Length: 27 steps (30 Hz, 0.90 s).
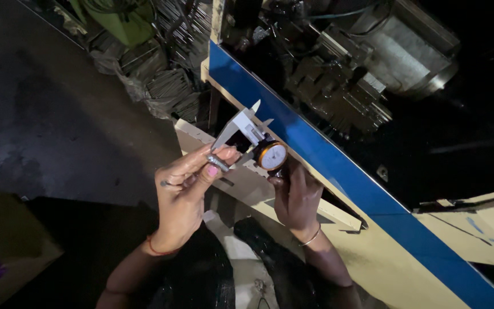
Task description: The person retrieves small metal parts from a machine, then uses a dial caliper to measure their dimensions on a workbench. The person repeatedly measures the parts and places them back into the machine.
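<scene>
My left hand [187,186] pinches a small silver metal piece [218,163] between thumb and forefinger, pressing it against the jaws of a dial caliper [246,127]. A second small metal piece pokes out between the lower fingers of that hand. My right hand [297,197] holds the caliper from beneath, its fingers just under the round orange-rimmed dial [273,155]. The caliper's jaws point up and left, and the silver piece sits at their lower edge. Both hands are close together in front of a machine's edge.
A machine with a blue and cream panel [315,154] runs diagonally to the right, with dark metal mechanisms [350,74] behind it. Bundles of thin metal rods [172,86] lie at the upper left beside a green object [127,23]. Dark floor lies to the left.
</scene>
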Each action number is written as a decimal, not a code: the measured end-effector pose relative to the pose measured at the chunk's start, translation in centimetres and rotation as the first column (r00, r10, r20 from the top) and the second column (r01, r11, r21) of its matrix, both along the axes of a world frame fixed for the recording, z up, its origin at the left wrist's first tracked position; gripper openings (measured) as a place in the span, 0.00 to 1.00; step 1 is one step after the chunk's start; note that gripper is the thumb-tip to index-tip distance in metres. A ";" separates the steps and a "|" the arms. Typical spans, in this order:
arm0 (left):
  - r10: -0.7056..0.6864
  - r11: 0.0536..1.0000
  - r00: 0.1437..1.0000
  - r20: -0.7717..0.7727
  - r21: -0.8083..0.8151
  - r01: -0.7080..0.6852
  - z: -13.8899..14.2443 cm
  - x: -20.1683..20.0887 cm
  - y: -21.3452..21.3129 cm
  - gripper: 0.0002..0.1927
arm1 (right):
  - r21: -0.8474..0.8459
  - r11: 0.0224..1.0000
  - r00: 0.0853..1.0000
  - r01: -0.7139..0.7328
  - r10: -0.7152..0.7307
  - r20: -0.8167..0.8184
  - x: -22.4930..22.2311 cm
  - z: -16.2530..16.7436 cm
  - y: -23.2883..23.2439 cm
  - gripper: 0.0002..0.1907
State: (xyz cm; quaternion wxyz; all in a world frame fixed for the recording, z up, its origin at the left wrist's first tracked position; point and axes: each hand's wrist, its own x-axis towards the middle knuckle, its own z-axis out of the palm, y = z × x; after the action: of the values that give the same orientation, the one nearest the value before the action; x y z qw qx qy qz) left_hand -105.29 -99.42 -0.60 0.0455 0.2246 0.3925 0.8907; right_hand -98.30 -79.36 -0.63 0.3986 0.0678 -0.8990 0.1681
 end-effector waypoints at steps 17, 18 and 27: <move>0.034 0.999 0.999 -0.028 -0.013 -0.034 0.1 1.6 -0.7 0.16 | -0.238 0.971 0.991 0.010 0.022 0.131 0.2 -1.3 0.1 0.19; 0.022 1.000 0.999 -0.037 -0.003 -0.023 0.1 1.6 -0.7 0.16 | -0.228 0.974 0.992 -0.001 0.029 0.120 0.3 -1.4 0.1 0.17; 0.026 0.999 0.998 0.050 -0.043 -0.024 -0.1 1.7 -0.8 0.17 | -0.155 0.986 0.997 0.065 -0.057 0.059 2.1 -0.3 -0.2 0.15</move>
State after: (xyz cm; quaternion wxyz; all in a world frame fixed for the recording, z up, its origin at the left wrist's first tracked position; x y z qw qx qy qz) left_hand -103.56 -100.20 -0.69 0.0492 0.1962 0.4127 0.8881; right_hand -96.18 -79.60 -0.94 0.3830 0.0041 -0.8952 0.2280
